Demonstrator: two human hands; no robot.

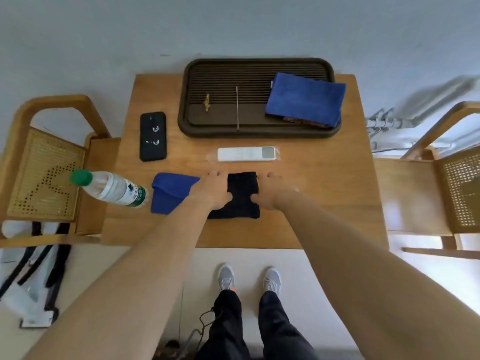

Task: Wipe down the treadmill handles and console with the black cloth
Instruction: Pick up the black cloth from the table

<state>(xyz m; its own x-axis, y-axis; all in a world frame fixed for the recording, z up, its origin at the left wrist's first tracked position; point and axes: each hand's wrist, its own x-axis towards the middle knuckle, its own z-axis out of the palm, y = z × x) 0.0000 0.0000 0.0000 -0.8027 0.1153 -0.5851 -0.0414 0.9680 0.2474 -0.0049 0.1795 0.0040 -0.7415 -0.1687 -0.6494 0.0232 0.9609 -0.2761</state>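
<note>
A folded black cloth [242, 193] lies on the wooden table [324, 183] near its front edge. My left hand [211, 189] grips the cloth's left side, thumb pressed onto the fabric. On the opposite side, my right hand [272, 189] holds the cloth's right edge the same way. Both forearms reach in from the bottom of the view. No treadmill, handle or console is in view.
A blue cloth [170, 192] lies just left of the black one, beside a water bottle [109, 188] on its side. Behind are a white remote [246, 154], a black phone [153, 136] and a dark tray [189, 100] holding another blue cloth [305, 100]. Wooden chairs flank the table.
</note>
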